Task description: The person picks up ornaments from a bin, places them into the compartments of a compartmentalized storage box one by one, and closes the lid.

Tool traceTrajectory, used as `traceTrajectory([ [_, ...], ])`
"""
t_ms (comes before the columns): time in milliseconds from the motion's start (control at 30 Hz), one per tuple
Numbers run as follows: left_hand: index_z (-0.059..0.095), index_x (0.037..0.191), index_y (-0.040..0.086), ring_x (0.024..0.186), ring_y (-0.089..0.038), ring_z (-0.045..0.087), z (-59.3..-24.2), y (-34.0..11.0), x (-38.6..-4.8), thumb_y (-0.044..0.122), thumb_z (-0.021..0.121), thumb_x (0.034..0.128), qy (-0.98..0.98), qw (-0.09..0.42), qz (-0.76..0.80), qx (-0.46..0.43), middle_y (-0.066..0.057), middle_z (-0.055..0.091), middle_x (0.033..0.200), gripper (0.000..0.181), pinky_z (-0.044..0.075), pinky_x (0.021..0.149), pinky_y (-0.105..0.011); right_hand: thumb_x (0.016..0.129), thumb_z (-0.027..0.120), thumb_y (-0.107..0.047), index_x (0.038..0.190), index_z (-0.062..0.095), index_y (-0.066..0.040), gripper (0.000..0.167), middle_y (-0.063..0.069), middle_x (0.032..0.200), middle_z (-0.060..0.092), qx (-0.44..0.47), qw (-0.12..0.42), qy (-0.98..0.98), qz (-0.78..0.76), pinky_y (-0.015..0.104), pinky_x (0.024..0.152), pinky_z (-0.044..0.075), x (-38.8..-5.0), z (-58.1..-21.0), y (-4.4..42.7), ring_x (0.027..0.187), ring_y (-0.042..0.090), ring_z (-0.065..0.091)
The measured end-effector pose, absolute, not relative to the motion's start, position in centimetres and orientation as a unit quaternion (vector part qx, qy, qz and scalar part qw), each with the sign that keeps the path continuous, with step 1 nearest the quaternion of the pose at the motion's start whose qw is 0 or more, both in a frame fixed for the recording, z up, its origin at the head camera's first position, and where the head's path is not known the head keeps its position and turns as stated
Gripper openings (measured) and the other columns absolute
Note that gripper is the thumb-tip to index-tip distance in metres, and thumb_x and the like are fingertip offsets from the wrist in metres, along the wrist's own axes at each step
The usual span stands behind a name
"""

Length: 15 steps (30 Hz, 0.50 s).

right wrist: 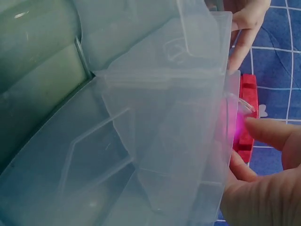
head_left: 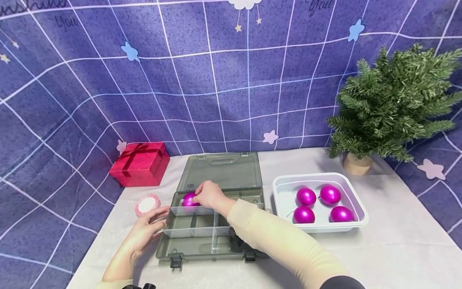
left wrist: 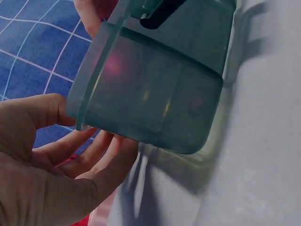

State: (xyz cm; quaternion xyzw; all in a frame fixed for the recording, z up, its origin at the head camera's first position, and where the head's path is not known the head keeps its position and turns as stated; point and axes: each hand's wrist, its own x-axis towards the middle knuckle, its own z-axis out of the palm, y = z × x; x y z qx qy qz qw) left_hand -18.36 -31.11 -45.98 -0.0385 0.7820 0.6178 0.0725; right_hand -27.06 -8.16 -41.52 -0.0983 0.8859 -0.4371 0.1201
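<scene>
A shiny magenta ornament ball point(head_left: 190, 199) is in the back left compartment of a dark translucent compartment box point(head_left: 187, 245). My right hand point(head_left: 210, 195) pinches that ball between thumb and fingers. Seen from the right wrist, the ball glows pink point(right wrist: 237, 125) behind clear dividers point(right wrist: 164, 117), partly hidden. At the box's left side, my left hand point(head_left: 146, 230) touches the outer wall with extended fingers point(left wrist: 101, 146), the thumb close to the rim. The box's lid point(head_left: 221, 170) lies folded back, away from me.
Several magenta balls point(head_left: 306, 197) lie in a white tray point(head_left: 278, 196) right of the box. Behind it, a small artificial tree point(head_left: 393, 104) stands on a wooden base. A red gift box point(head_left: 140, 164) and a pink-and-white round object point(head_left: 147, 204) are at the left.
</scene>
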Motion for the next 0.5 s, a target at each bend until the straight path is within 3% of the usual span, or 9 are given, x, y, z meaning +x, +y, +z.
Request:
traceTrajectory([
  [200, 0.040, 0.149, -0.010, 0.111, -0.013, 0.059, -46.0, -31.0, -18.2, -0.006, 0.054, 0.0947, 0.777, 0.070, 0.623, -0.048, -0.031, 0.045, 0.147, 0.056, 0.050, 0.088, -0.037, 0.084, 0.079, -0.016, 0.090, 0.075, -0.011, 0.009, -0.001, 0.095, 0.073, -0.135, 0.127, 0.896, -0.403, 0.030, 0.085, 0.052, -27.0, -41.6, -8.3, 0.092, 0.018, 0.066],
  [500, 0.040, 0.149, -0.009, 0.109, -0.013, 0.059, -46.2, -31.0, -18.3, -0.006, 0.054, 0.0949, 0.777, 0.068, 0.625, -0.047, -0.031, 0.044, 0.148, 0.056, 0.050, 0.087, -0.037, 0.090, 0.074, -0.015, 0.109, 0.076, -0.007, 0.021, -0.001, 0.103, 0.073, -0.201, 0.183, 0.859, -0.434, 0.031, 0.089, 0.050, -26.8, -41.2, -7.2, 0.098, 0.015, 0.064],
])
